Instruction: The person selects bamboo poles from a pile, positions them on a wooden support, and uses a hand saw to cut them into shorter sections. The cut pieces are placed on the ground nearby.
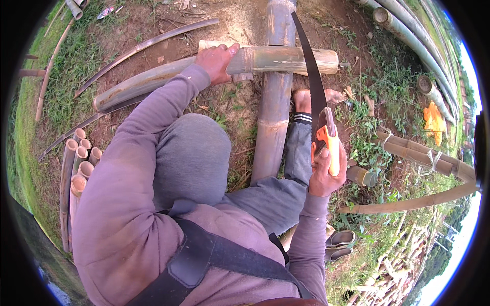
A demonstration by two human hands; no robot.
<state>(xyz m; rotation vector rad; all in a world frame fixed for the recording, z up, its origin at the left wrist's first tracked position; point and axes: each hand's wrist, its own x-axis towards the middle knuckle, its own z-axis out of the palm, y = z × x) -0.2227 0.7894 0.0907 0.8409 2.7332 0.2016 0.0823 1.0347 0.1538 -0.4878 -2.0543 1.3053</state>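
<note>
My left hand [217,62] is wrapped over a bamboo pole [278,59] that lies crosswise on a thicker bamboo pole [274,109]. In my right hand [326,176] is a handsaw [312,66] with an orange grip and a long, dark, curved blade. The blade points away from me and passes over the right part of the crosswise pole. Whether its teeth touch the bamboo I cannot tell. A pale split piece of bamboo [206,45] shows just behind the held pole. My bare foot [302,99] is beside the thick pole, under the blade.
Cut bamboo tubes [81,153] stand bundled at the left. Long poles [408,38] lie at the far right, near an orange plastic piece [434,122]. Tied bamboo [421,155] is on the right. A pair of shoes [339,245] and scattered bamboo offcuts [393,270] are at the lower right.
</note>
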